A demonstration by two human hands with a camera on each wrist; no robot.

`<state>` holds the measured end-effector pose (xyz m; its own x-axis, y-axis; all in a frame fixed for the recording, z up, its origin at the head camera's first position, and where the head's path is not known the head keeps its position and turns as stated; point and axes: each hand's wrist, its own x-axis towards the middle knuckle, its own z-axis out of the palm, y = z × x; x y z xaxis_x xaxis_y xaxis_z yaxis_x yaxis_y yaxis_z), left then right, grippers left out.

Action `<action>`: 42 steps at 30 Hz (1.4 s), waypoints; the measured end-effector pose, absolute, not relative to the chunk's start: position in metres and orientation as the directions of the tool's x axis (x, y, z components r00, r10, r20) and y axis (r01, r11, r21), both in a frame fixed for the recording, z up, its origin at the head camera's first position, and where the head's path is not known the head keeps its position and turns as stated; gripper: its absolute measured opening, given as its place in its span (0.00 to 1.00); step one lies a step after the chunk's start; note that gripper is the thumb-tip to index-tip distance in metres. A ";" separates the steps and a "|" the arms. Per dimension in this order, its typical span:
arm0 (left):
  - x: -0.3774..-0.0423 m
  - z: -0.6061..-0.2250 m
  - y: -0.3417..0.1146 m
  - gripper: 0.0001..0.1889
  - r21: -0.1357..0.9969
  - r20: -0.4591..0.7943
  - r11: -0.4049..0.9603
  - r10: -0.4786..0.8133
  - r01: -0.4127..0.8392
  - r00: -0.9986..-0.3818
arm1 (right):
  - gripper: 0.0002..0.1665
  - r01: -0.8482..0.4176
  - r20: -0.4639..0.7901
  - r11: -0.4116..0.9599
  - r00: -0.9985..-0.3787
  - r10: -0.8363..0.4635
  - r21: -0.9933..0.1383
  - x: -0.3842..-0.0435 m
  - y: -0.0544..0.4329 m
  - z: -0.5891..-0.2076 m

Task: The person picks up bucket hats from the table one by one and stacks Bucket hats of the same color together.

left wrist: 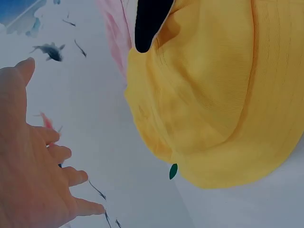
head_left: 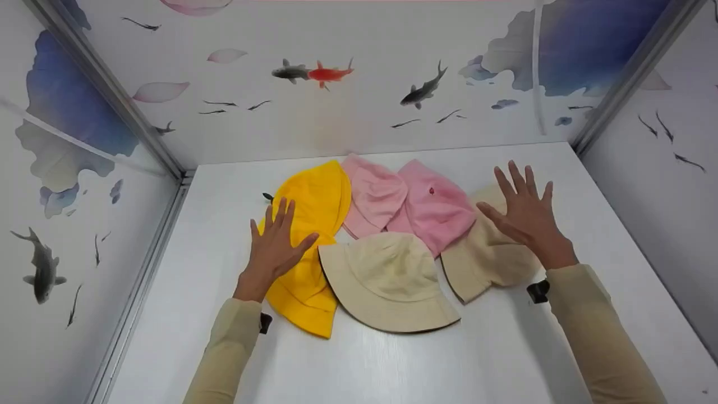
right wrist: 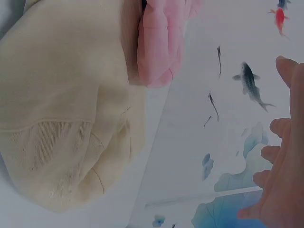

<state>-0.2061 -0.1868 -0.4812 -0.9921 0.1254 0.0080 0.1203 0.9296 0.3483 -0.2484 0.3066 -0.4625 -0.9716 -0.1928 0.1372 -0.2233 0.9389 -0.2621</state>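
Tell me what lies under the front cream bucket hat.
The front cream bucket hat overlaps the yellow hat at its left brim and the darker pink hat behind it, all on the white table. Anything beneath its crown is hidden.

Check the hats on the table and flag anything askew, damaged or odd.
Nothing looks damaged. The five hats lie in an overlapping heap rather than a row: the front cream hat covers edges of the yellow hat and darker pink hat. Both hands hover open.

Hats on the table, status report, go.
Both hands open: left hand above yellow hat, right hand above beige hat. Nothing gripped. Hats overlap.
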 end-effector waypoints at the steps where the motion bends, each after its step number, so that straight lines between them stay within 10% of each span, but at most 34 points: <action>1: -0.205 -0.481 -0.186 0.49 0.358 -0.001 0.926 0.125 0.117 -0.992 | 0.52 -0.230 0.141 0.938 -0.970 -0.198 -0.259 -0.247 0.305 -0.463; 25: -0.178 -0.513 -0.147 0.42 0.517 -0.070 0.856 0.054 0.010 -0.996 | 0.34 -0.410 0.205 0.816 -0.912 -0.356 -0.406 -0.197 0.242 -0.495; 42: -0.176 -0.537 -0.136 0.31 0.747 -0.261 0.621 -0.052 -0.235 -0.964 | 0.30 -0.223 -0.057 0.652 -0.924 -0.379 -0.724 -0.171 0.225 -0.539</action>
